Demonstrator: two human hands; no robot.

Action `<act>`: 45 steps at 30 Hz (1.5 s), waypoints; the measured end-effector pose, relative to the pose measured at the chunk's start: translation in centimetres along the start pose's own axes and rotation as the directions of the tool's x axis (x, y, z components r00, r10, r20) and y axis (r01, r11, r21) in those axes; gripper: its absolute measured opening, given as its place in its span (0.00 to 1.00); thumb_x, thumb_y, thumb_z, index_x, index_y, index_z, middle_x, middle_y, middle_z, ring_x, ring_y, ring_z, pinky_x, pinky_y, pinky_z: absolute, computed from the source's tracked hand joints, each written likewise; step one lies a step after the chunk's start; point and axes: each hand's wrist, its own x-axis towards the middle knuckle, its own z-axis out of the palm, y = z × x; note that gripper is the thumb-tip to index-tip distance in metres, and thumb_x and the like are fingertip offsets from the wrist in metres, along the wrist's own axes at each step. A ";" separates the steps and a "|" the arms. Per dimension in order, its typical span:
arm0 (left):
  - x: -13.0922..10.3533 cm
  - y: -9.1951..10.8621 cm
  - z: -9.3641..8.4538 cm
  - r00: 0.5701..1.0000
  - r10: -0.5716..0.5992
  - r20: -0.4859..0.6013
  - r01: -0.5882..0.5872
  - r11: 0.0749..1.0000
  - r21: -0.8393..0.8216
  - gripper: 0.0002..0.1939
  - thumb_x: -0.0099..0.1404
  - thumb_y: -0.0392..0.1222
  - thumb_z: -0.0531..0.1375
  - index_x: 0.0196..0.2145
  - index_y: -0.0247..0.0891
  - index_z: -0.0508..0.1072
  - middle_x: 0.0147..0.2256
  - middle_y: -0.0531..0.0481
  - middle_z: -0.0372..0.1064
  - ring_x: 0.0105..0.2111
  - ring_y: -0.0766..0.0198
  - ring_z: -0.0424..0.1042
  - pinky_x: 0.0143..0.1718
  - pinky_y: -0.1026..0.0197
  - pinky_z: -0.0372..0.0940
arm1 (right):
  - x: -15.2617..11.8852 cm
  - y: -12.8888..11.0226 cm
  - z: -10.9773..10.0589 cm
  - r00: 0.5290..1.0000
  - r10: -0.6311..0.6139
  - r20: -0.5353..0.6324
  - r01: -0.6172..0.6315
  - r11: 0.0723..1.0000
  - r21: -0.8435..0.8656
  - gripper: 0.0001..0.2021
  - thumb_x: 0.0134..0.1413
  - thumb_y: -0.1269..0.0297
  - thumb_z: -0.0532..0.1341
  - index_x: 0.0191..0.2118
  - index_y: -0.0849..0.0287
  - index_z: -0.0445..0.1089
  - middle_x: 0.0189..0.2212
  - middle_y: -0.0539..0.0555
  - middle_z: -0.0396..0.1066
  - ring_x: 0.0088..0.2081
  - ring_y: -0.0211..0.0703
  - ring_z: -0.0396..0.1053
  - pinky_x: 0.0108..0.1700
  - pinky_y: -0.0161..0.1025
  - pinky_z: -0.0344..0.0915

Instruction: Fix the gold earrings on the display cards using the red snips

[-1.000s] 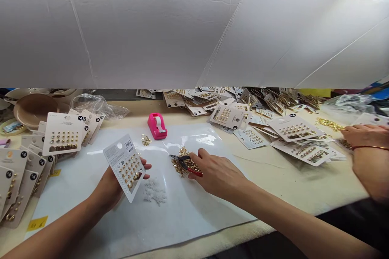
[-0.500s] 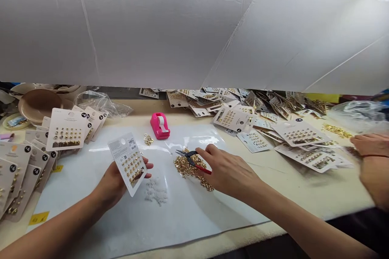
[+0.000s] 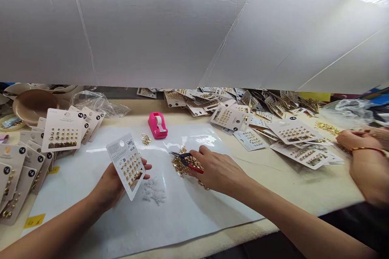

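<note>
My left hand (image 3: pixel 111 184) grips an earring card (image 3: pixel 127 166), tilted, its back with a price label and rows of gold pieces toward me. My right hand (image 3: pixel 214 168) has a pair of pliers (image 3: pixel 186 159) with dark jaws and red handles, jaws pointing left. The pliers are over a heap of small gold findings (image 3: pixel 182 166); my fingertips reach down at its right side and are partly hidden. Below and right of the card lies a pile of small whitish clear bits (image 3: pixel 154 191). A few gold rings (image 3: pixel 146 139) lie beyond the card.
A pink tape dispenser (image 3: pixel 158 125) stands behind the heap. Earring cards (image 3: pixel 63 129) lean in rows at left; more cards (image 3: pixel 294 131) are piled at right and back. At far right, a co-worker's hands (image 3: pixel 355 139) hold a card. A white panel (image 3: pixel 152 28) overhangs the table.
My view has shifted slightly right. My right hand stays at the gold heap with the pliers. The co-worker's hands have come further into view, now with a card.
</note>
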 end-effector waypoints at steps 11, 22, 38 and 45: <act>-0.3 0.6 0.5 1.000 -0.011 -0.024 0.012 1.000 0.024 0.15 0.50 0.42 0.67 0.37 0.36 0.76 0.41 0.43 0.72 0.45 0.47 0.71 0.43 0.49 0.69 | 4.6 7.6 3.2 0.955 0.245 -0.166 -0.236 0.969 0.072 0.29 0.53 0.44 0.51 0.52 0.62 0.62 0.47 0.64 0.64 0.43 0.57 0.66 0.38 0.45 0.63; -0.1 0.3 0.2 1.000 -0.011 -0.025 0.012 0.999 0.033 0.15 0.51 0.42 0.67 0.37 0.36 0.76 0.41 0.42 0.72 0.45 0.46 0.71 0.44 0.47 0.69 | 4.2 4.4 3.8 0.830 -0.019 -0.557 0.133 0.977 0.165 0.13 0.58 0.65 0.51 0.39 0.58 0.74 0.38 0.59 0.71 0.40 0.48 0.67 0.41 0.43 0.64; -0.2 0.6 0.6 0.997 -0.049 -0.054 0.050 0.999 0.016 0.15 0.50 0.42 0.67 0.36 0.34 0.75 0.39 0.40 0.74 0.44 0.46 0.72 0.45 0.44 0.67 | 4.4 -4.1 1.6 0.942 -0.165 -0.294 0.242 0.938 0.250 0.09 0.57 0.69 0.52 0.34 0.59 0.69 0.33 0.54 0.69 0.33 0.40 0.65 0.32 0.36 0.57; -0.3 0.6 0.5 0.999 -0.040 -0.037 0.042 0.998 0.052 0.16 0.52 0.44 0.66 0.38 0.34 0.74 0.41 0.39 0.73 0.45 0.45 0.71 0.46 0.43 0.66 | 4.9 -5.4 0.8 0.977 -0.136 -0.163 0.196 0.870 0.452 0.04 0.51 0.69 0.57 0.29 0.58 0.68 0.32 0.51 0.69 0.31 0.40 0.65 0.32 0.36 0.59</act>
